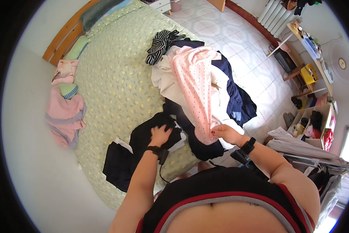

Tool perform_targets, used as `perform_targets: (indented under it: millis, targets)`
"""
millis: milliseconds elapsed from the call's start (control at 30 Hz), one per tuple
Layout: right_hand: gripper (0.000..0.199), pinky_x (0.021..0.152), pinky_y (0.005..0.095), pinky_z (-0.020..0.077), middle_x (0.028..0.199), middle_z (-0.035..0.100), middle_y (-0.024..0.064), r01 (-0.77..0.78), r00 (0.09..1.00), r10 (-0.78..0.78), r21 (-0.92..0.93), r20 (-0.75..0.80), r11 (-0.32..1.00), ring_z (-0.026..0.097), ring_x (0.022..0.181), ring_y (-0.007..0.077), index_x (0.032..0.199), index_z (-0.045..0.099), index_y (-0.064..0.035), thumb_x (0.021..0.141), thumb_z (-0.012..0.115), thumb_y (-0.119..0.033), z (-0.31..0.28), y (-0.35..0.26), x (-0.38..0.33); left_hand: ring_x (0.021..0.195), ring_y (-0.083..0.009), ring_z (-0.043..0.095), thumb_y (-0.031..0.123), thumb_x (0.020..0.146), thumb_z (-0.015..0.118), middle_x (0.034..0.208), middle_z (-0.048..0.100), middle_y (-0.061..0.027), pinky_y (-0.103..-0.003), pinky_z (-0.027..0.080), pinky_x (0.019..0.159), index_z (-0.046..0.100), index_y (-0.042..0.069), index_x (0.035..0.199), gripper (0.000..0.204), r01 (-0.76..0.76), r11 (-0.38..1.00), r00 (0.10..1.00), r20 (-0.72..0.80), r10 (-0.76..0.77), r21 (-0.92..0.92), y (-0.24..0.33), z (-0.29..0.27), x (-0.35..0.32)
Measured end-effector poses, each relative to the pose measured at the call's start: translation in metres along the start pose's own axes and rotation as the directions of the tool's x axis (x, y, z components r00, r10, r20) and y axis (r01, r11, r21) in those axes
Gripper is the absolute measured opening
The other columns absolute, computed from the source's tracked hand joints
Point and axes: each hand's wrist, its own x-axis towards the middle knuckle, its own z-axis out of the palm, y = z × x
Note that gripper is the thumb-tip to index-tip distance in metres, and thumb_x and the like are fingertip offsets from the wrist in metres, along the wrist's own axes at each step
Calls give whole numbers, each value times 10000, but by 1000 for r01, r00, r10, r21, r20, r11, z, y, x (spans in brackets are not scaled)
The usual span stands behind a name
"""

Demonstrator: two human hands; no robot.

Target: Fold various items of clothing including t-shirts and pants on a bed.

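My right hand point(227, 133) pinches the lower end of a pink dotted garment point(193, 79), which stretches away over a heap of clothes on the bed. Beneath it are white clothing point(163, 74) and a dark navy garment point(234, 91). On a black garment point(141, 134) nearer the bed's front lies my left hand point(161, 135), palm down with its fingers apart. Another folded black piece point(118, 165) sits to the left of that hand, with white cloth showing at its edge. A black-and-white striped cloth point(159, 46) is bunched at the far end of the heap.
A pale green, yellow-patterned sheet point(112, 89) covers the bed. Along its left side lie a pink-and-grey cloth point(65, 114) and small pillows point(65, 72). On the right are the tiled floor point(256, 58), a shelf of shoes point(318, 124) and a clothes rack point(310, 155).
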Motion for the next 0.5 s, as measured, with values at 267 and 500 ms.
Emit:
perform_targets:
  millis: [267, 500]
  targets:
    - [236, 797, 281, 450, 865, 654, 60, -19, 914, 69, -127, 400, 992, 585, 831, 146, 929, 667, -14, 921, 504, -184, 34, -4, -14, 1019, -218, 584, 26, 828, 560, 1202, 578, -92, -342, 466, 884, 435, 45, 1300, 489, -68, 288, 926, 48, 375, -955, 139, -36, -25]
    - [339, 855, 380, 462, 1035, 622, 181, -132, 873, -175, -566, -455, 814, 595, 970, 311, 1094, 607, -53, 849, 593, -287, -30, -30, 39, 972, -386, 587, 185, 760, 587, 1008, 613, -246, -418, 468, 835, 558, 12, 1083, 368, -499, 855, 860, 44, 509, -141, 87, 17, -43]
